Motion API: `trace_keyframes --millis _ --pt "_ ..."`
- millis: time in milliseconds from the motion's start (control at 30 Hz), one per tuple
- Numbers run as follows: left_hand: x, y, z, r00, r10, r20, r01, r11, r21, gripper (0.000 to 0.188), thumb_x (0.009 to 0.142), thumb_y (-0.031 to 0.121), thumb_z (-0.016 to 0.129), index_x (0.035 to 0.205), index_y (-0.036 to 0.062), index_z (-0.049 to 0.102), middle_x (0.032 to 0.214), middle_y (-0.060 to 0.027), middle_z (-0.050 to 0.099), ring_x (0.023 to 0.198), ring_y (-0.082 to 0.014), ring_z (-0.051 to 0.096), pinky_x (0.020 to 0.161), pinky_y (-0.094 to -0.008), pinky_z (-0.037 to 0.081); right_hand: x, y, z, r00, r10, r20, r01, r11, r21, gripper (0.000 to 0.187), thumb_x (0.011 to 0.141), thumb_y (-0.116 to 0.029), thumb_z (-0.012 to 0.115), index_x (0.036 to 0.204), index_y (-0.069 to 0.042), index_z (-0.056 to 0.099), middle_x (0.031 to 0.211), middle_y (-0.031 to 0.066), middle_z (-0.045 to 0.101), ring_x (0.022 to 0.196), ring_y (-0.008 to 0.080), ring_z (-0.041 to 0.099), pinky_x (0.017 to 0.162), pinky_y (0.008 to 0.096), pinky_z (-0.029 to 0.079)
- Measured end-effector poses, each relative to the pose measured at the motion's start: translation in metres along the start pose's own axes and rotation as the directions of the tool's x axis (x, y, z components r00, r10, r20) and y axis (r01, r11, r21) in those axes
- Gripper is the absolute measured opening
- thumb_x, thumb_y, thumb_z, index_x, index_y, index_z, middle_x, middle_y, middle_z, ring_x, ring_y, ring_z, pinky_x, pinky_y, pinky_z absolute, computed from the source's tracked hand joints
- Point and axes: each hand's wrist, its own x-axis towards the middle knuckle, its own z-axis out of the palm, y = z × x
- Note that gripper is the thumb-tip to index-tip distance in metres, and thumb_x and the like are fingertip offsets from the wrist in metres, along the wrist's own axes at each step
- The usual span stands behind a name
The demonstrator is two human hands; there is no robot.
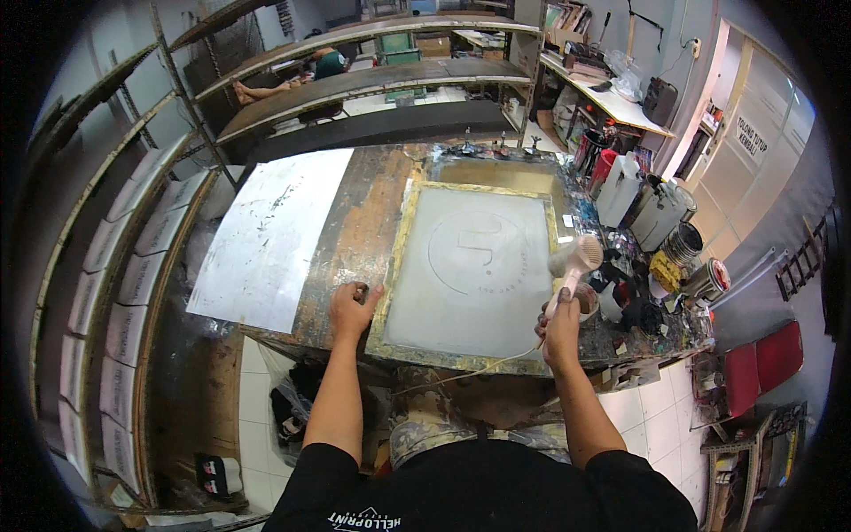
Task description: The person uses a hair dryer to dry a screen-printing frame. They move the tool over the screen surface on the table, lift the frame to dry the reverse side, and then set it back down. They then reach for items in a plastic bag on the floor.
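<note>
Right grip (560,332) closed around the handle of a pale pink hair dryer (582,255); left grip (353,310) loosely open, its fingers curled, nothing seen within. Clock directions are read from the middle of the framed screen (474,310), which lies on the desk (363,213). The dryer is raised at 3 o'clock, its barrel directed toward 9 o'clock; the left grip rests at 8 o'clock, just beside the frame, contact uncertain. A cup (588,301) stands at 4 o'clock, near the right grip; a white sheet (266,230) lies between 9 and 10. The cord (470,374) trails toward 7 o'clock.

Likely faults: a low or outward swing of the dryer could tip the cup; a cord caught on the frame's near edge could drag the screen askew; heat dwelling on one spot could slacken the mesh.
</note>
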Motion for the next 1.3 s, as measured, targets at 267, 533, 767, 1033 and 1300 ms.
trace_keyframes --millis 267,533,767,1033,1300 --pt "-0.004 -0.009 0.002 0.997 0.067 -0.034 -0.068 0.997 -0.024 0.055 0.082 0.057 0.073 0.096 0.0036 0.074 0.085 -0.012 0.062 0.087 -0.0318 0.059 0.078 -0.0437 0.048 -0.058 0.029 0.013 0.774 0.204 0.6 0.202 0.818 -0.539 0.043 0.105 -0.045 0.044 0.104 -0.003 0.054 0.074 0.0071 0.053 0.066 0.0185 0.051 0.062 0.0365 0.046" --pt "0.002 -0.01 0.005 1.0 0.022 0.0 -0.022 0.998 -0.052 0.056 0.082 0.06 0.072 0.092 0.0043 0.074 0.081 -0.0105 0.061 0.081 -0.0298 0.059 0.074 -0.0428 0.048 -0.022 -0.012 -0.032 0.988 0.085 0.127 -0.069 0.99 -0.124 0.034 0.105 -0.045 0.044 0.106 -0.011 0.047 0.072 -0.0005 0.049 0.05 0.0076 0.042 0.041 0.022 0.032" --pt "0.003 -0.007 0.01 1.0 0.028 -0.001 -0.028 0.998 -0.049 0.058 0.082 0.06 0.071 0.094 0.0033 0.075 0.081 -0.0113 0.062 0.08 -0.0304 0.06 0.072 -0.0436 0.048 -0.067 -0.019 -0.072 0.981 0.165 0.105 -0.127 0.946 -0.298 0.036 0.103 -0.048 0.05 0.105 -0.013 0.048 0.07 -0.002 0.046 0.046 0.0052 0.035 0.039 0.0204 0.028" --pt "0.0 -0.016 0.009 0.999 0.041 -0.011 -0.042 0.998 -0.052 0.062 0.082 0.063 0.07 0.096 0.0028 0.075 0.08 -0.0113 0.061 0.082 -0.03 0.06 0.073 -0.0424 0.048 -0.096 -0.03 -0.111 0.971 0.19 0.145 -0.101 0.877 -0.47 0.042 0.106 -0.048 0.043 0.103 -0.006 0.051 0.079 0.0019 0.05 0.059 0.0089 0.043 0.048 0.0242 0.035" --pt "0.0 -0.012 0.008 1.0 0.017 0.022 -0.016 0.999 -0.03 0.062 0.082 0.063 0.071 0.098 0.0036 0.075 0.084 -0.0106 0.062 0.083 -0.0283 0.059 0.076 -0.0424 0.048 -0.124 -0.033 -0.105 0.964 0.251 0.092 -0.187 0.878 -0.44 0.043 0.102 -0.054 0.048 0.104 -0.011 0.048 0.069 -0.0011 0.046 0.043 0.0045 0.033 0.038 0.0212 0.024"
